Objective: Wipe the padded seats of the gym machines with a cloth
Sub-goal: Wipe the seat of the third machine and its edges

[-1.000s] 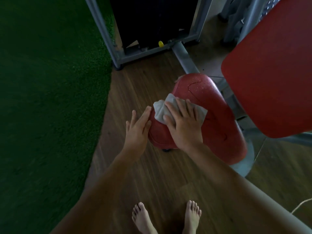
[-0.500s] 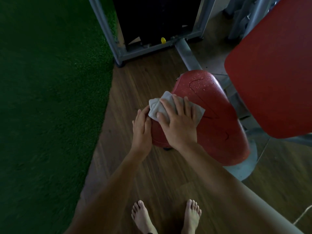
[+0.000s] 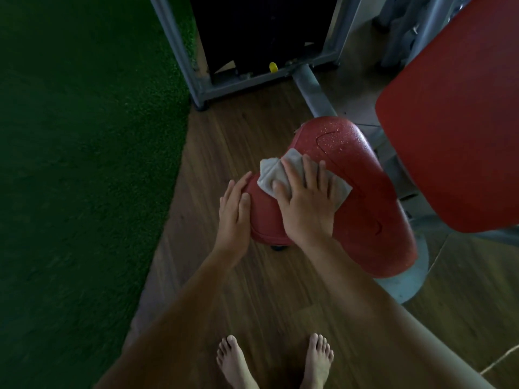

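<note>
Head view
Light: dim overall; the black space inside the grey metal frame (image 3: 202, 88) beyond the seat is too dark to read, apart from a small yellow knob (image 3: 273, 67) at its bottom rail.
Cut off: the red backrest pad (image 3: 455, 122), to the right of the seat, runs out of the picture at the top and right; grey machine parts behind it show only in pieces.
Hidden: the middle of the grey cloth (image 3: 273, 171) lies under the right palm, and the seat's support is covered by the seat itself; only a round grey base (image 3: 410, 279) shows past the seat's near right end.
Right hand (image 3: 306, 203): flat, fingers straight and spread, pressing the cloth down onto the seat's left half.
Left hand (image 3: 234, 211): fingers straight and together, laid against the seat's left edge, thumb touching its side; it holds nothing.
Red padded seat (image 3: 365, 209): in mid-picture, with water droplets (image 3: 339, 133) on its far end, beyond the cloth.
Cloth: on top of the seat, its crumpled corner sticking out past the seat's left edge, its other corner showing right of the fingers.
Floor: wooden boards (image 3: 224, 153) under the seat; green turf (image 3: 84, 164) well to its left.
Bare feet (image 3: 236, 360): on the boards, nearer than the seat.
</note>
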`<state>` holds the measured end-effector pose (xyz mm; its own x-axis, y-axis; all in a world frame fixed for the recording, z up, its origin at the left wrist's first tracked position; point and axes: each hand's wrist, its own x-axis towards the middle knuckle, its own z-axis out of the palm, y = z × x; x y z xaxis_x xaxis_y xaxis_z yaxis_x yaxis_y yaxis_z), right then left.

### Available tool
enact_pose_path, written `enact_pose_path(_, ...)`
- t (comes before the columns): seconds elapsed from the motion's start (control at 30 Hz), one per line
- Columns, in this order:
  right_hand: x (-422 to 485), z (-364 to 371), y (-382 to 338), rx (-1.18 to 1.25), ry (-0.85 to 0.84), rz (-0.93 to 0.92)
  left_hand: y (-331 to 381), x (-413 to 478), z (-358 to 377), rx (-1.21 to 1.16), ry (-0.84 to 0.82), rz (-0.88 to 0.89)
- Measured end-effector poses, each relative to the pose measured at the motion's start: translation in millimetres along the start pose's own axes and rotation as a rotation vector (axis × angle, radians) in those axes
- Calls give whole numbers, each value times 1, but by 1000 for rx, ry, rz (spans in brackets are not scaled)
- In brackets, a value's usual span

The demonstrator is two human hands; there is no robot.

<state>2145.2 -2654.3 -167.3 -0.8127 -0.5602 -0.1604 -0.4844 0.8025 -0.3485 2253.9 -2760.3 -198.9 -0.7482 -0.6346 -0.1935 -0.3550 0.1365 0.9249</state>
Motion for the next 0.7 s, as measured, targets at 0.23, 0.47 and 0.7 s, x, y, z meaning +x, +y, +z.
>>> enact_pose_path(0.23, -56, 2, 29, 9, 1, -216, 0, 3, -1, 6, -6, -16)
enact_pose_path(0.47, -26, -1, 14, 15, 21, -146, 6, 4, -11, 39, -77, -38)
enact_pose_path(0.7, -44, -7, 36, 43, 22, -157, 32, 2, -3, 499, -55, 114)
